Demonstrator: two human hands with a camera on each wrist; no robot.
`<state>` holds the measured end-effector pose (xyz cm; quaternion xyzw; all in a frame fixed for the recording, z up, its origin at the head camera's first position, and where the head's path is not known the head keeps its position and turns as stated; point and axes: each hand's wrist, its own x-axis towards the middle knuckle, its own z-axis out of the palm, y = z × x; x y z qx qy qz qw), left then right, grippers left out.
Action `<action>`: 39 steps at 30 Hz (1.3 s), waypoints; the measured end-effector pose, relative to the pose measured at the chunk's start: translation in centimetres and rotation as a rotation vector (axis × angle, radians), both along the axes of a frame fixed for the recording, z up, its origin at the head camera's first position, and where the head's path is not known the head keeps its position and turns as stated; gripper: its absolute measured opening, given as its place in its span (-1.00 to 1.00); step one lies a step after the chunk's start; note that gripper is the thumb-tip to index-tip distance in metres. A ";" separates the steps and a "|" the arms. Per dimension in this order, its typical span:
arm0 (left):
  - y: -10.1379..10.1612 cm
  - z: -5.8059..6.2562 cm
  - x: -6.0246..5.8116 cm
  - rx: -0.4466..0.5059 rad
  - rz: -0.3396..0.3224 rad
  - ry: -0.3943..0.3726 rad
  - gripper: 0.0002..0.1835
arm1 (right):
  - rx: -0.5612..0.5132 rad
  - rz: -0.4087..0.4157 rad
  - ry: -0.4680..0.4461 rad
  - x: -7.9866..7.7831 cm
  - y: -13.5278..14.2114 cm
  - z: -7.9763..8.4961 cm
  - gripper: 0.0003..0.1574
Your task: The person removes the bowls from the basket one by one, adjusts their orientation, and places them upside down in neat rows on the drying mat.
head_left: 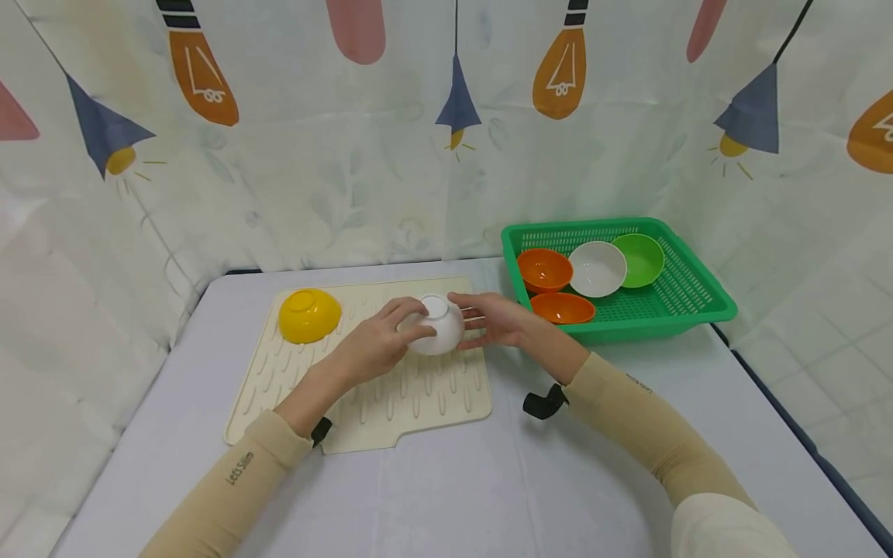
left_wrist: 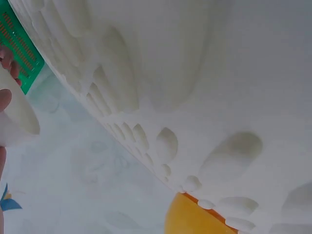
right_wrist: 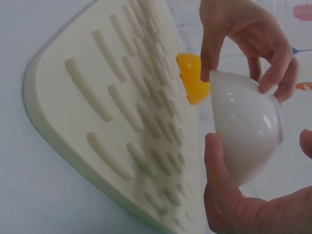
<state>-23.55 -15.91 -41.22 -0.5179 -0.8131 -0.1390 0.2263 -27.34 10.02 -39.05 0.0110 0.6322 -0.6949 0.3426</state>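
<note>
A white bowl (head_left: 446,335) is held upside down above the cream ridged mat (head_left: 446,395), apart from it. My left hand (head_left: 377,341) grips the bowl from the left; in the right wrist view its thumb is at the rim and its fingers on the base. To the right, my right hand (head_left: 495,318) has its fingers extended beside the bowl, and one fingertip appears to touch the rim side in the right wrist view. An upside-down yellow bowl (head_left: 307,318) rests on the mat's far left. The left wrist view shows only part of the white bowl (left_wrist: 19,112).
A green slotted basket (head_left: 670,318) stands at the back right. Inside are two orange bowls, one upper (head_left: 544,270) and one lower (head_left: 563,308), plus a white bowl (head_left: 597,269) and a light green bowl (head_left: 642,260). A patterned curtain (head_left: 349,194) hangs behind the table (head_left: 446,496).
</note>
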 end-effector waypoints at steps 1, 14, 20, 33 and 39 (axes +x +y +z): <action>0.0 0.1 0.1 -0.005 -0.003 0.019 -0.44 | 0.014 0.004 0.008 0.0 -0.1 0.1 -0.42; 0.2 0.3 0.5 -0.049 -0.008 0.158 -0.44 | 0.127 0.003 0.088 0.1 -0.8 0.0 -0.51; 0.3 -0.1 0.6 -0.002 0.057 -0.025 -0.34 | 0.169 -0.003 0.123 0.1 -0.9 0.0 -0.47; 0.4 -0.3 0.6 0.160 0.203 -0.402 -0.23 | 0.212 0.013 0.194 0.6 -1.0 0.3 -0.35; -0.1 -0.4 0.3 0.183 0.245 -0.425 -0.23 | 0.190 0.085 0.308 1.1 -0.8 -0.2 -0.23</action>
